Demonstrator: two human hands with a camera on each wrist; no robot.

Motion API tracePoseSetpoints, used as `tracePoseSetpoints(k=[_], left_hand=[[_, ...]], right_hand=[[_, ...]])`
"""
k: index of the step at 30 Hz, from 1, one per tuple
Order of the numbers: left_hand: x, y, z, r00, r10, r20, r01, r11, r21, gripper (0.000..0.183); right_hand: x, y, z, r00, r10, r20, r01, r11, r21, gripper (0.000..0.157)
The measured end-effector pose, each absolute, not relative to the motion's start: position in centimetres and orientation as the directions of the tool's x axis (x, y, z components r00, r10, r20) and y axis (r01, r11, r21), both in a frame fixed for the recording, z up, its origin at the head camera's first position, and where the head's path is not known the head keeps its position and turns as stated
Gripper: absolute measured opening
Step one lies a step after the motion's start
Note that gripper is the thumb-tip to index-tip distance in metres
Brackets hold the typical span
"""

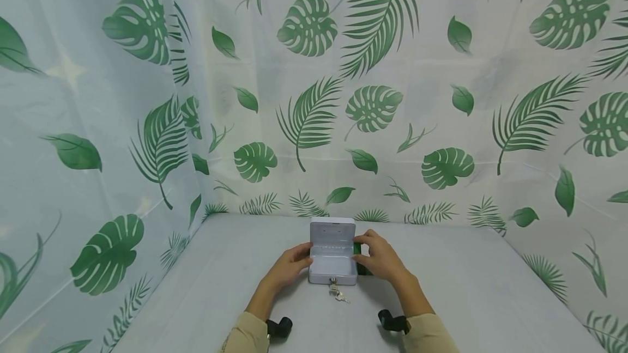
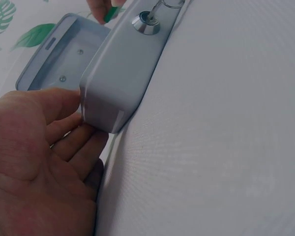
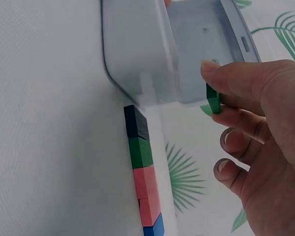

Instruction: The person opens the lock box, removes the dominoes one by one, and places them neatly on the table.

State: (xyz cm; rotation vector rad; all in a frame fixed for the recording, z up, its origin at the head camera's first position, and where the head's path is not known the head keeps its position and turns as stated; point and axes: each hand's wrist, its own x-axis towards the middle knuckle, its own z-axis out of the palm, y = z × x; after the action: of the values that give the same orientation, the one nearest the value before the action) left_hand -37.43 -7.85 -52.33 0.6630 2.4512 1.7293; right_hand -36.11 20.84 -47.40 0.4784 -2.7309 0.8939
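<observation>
A small grey metal cash box (image 1: 321, 279) stands on the table with its lid (image 1: 332, 230) raised; its inside looks bare. A key sits in the front lock (image 2: 146, 22), and more keys (image 1: 339, 294) hang from its ring. My left hand (image 1: 285, 267) rests against the box's left side, thumb near the rim and fingers lower down. At the right side, my right hand (image 3: 265, 113) pinches a small green block (image 3: 214, 100) between thumb and fingers, beside the raised lid. In the head view, that hand partly hides the green behind it.
Along the box's right side lies a row of small blocks: black (image 3: 136, 122), green (image 3: 140, 152), pink (image 3: 147, 194) and blue (image 3: 155, 226). A white cloth covers the table (image 1: 471, 287). Leaf-patterned curtains (image 1: 412, 124) stand behind and to the left.
</observation>
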Motion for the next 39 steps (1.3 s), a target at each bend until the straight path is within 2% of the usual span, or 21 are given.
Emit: tracePoseSetpoints(k=[15,39], left_hand=[[-37.5,-7.8,-52.4,-0.904,0.383,0.189,0.306,0.272,0.912,0.051],[-37.1,-7.8,-52.1,-0.908,0.371,0.196,0.308,0.270,0.913,0.051]], right_hand=[[-36.0,22.6,-47.2,-0.941,-0.192,0.280,-0.319,0.779,-0.539,0.045],[-36.2,25.1,-47.3,-0.946,-0.219,0.238,-0.319,0.760,-0.566,0.043]])
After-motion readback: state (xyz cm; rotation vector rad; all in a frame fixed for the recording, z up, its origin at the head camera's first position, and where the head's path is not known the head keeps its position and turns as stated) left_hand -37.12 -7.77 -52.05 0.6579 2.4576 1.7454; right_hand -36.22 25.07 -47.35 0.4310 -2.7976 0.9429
